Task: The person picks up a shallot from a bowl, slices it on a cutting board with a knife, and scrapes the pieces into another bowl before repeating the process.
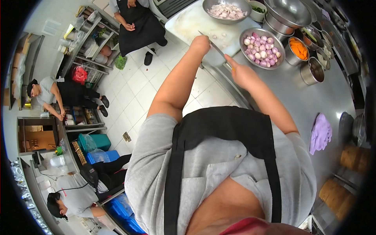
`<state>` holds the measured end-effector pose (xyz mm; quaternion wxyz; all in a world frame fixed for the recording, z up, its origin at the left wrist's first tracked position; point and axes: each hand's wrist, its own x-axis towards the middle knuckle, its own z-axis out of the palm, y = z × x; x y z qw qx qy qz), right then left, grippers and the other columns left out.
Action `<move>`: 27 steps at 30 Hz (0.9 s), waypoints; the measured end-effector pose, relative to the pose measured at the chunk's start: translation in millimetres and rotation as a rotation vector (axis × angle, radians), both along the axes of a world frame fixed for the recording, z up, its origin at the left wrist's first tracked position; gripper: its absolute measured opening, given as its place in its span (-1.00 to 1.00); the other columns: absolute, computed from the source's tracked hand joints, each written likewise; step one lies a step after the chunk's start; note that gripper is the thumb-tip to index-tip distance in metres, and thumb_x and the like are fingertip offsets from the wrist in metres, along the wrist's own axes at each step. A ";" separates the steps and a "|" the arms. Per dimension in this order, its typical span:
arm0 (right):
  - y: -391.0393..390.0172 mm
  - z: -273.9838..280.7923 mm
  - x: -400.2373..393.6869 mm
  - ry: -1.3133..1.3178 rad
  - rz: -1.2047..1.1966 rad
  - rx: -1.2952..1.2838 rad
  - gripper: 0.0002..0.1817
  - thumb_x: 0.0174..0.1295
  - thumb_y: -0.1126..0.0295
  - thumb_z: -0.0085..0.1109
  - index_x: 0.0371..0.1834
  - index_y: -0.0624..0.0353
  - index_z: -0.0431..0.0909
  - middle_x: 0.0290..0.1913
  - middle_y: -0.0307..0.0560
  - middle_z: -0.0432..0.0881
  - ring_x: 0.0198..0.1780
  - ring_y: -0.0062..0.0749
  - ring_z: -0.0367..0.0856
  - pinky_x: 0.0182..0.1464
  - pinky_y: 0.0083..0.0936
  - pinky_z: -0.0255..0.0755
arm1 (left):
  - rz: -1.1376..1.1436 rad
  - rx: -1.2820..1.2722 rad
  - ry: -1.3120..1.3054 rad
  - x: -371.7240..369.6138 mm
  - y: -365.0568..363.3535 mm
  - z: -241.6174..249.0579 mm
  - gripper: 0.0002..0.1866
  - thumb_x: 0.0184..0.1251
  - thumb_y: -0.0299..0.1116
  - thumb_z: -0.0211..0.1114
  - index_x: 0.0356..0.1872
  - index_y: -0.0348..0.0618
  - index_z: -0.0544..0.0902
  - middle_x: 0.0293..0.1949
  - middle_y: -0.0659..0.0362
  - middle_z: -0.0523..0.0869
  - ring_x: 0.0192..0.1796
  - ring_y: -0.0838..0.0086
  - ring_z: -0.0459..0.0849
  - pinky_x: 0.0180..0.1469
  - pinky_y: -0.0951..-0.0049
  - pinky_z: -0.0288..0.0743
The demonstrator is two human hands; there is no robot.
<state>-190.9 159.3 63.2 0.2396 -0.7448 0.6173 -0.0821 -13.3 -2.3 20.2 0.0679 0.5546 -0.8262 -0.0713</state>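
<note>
My right hand [242, 73] is wrapped round the handle of a knife [216, 47], whose blade slants up and left over the white cutting board [184, 24]. Close by the blade's far part, my left hand [200, 44] is curled over the board's near edge; whatever its fingers hold is hidden. Small pale pieces lie on the board beyond the knife. To the right, a metal bowl [241, 44] holds many peeled purple-and-white shallots [261, 50]. At the board's far side, another metal bowl [207, 8] contains sliced pale pieces [226, 10].
Metal pots, one with orange pieces [298, 49], crowd the steel counter's [290, 84] far right. A purple glove [320, 133] lies nearer. One person in a black apron [139, 27] stands past the board; two others work at the left near shelves [92, 51] and blue bins [102, 156].
</note>
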 end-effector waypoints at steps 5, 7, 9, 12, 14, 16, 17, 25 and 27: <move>3.8 0.6 -0.1 -0.001 -0.020 0.020 -0.32 0.29 0.39 -0.09 0.47 -0.30 -0.03 -0.46 0.24 0.58 -0.41 0.07 0.58 -0.25 -0.11 0.43 | 0.008 0.017 -0.003 1.2 0.4 0.9 -0.83 -0.01 -0.37 0.31 -0.39 -0.22 0.70 -0.30 -0.05 0.71 -0.18 0.12 0.68 -0.09 0.22 0.54; 1.6 6.7 -2.1 0.030 -0.010 0.029 -0.32 0.29 0.40 -0.09 0.47 -0.31 -0.04 -0.46 0.24 0.58 -0.41 0.07 0.58 -0.25 -0.11 0.43 | -0.015 -0.004 -0.011 -0.8 -6.1 -2.6 -0.84 0.00 -0.37 0.31 -0.40 -0.22 0.70 -0.31 -0.06 0.70 -0.19 0.11 0.68 -0.09 0.21 0.54; 9.0 14.1 1.6 0.002 -0.012 0.027 -0.31 0.29 0.40 -0.10 0.47 -0.33 -0.06 -0.46 0.24 0.57 -0.40 0.07 0.58 -0.24 -0.11 0.43 | 0.020 0.006 0.039 2.0 -4.0 -8.0 -0.84 0.00 -0.36 0.31 -0.42 -0.22 0.69 -0.34 -0.07 0.70 -0.19 0.10 0.67 -0.10 0.22 0.55; 6.0 -2.2 -1.3 0.009 -0.005 0.037 -0.31 0.28 0.41 -0.10 0.47 -0.31 -0.05 -0.46 0.24 0.58 -0.39 0.07 0.58 -0.23 -0.11 0.43 | 0.002 -0.003 0.068 2.0 -1.2 -6.4 -0.85 0.00 -0.37 0.30 -0.43 -0.24 0.69 -0.35 -0.08 0.70 -0.20 0.10 0.68 -0.10 0.20 0.54; 3.7 5.6 -4.5 0.019 -0.004 0.014 -0.30 0.28 0.41 -0.10 0.47 -0.32 -0.05 -0.45 0.25 0.58 -0.39 0.06 0.58 -0.23 -0.11 0.43 | 0.007 -0.018 0.081 -0.7 -3.2 -3.7 -0.85 0.00 -0.37 0.30 -0.44 -0.25 0.69 -0.35 -0.08 0.70 -0.20 0.10 0.68 -0.09 0.21 0.54; 7.0 6.0 -0.2 0.012 -0.007 -0.002 -0.30 0.28 0.41 -0.09 0.47 -0.33 -0.05 -0.44 0.25 0.58 -0.39 0.05 0.58 -0.23 -0.12 0.43 | 0.008 -0.026 0.077 3.6 -2.0 -5.2 -0.85 0.00 -0.38 0.30 -0.44 -0.25 0.69 -0.34 -0.08 0.70 -0.20 0.11 0.68 -0.08 0.21 0.54; 7.6 2.3 -0.5 0.023 -0.014 0.033 -0.30 0.28 0.41 -0.09 0.47 -0.32 -0.04 -0.43 0.25 0.58 -0.38 0.05 0.58 -0.23 -0.12 0.43 | 0.005 -0.025 0.058 3.0 -3.2 -4.6 -0.84 0.01 -0.38 0.30 -0.44 -0.26 0.69 -0.34 -0.08 0.70 -0.19 0.10 0.68 -0.08 0.21 0.54; 10.5 9.6 -5.2 0.065 -0.003 0.079 -0.30 0.26 0.41 -0.09 0.48 -0.28 -0.05 -0.43 0.25 0.58 -0.38 0.06 0.58 -0.22 -0.11 0.43 | 0.020 -0.001 0.075 -0.3 -6.1 -9.3 -0.83 0.04 -0.37 0.27 -0.43 -0.28 0.70 -0.32 -0.14 0.69 -0.19 0.07 0.68 -0.07 0.21 0.55; 5.5 8.3 -6.0 0.040 0.015 0.019 -0.28 0.26 0.41 -0.09 0.48 -0.32 -0.06 -0.43 0.23 0.58 -0.38 0.07 0.58 -0.22 -0.10 0.43 | 0.025 -0.003 0.024 2.7 -5.0 -11.3 -0.82 0.04 -0.37 0.26 -0.42 -0.29 0.70 -0.33 -0.15 0.69 -0.19 0.07 0.68 -0.07 0.21 0.55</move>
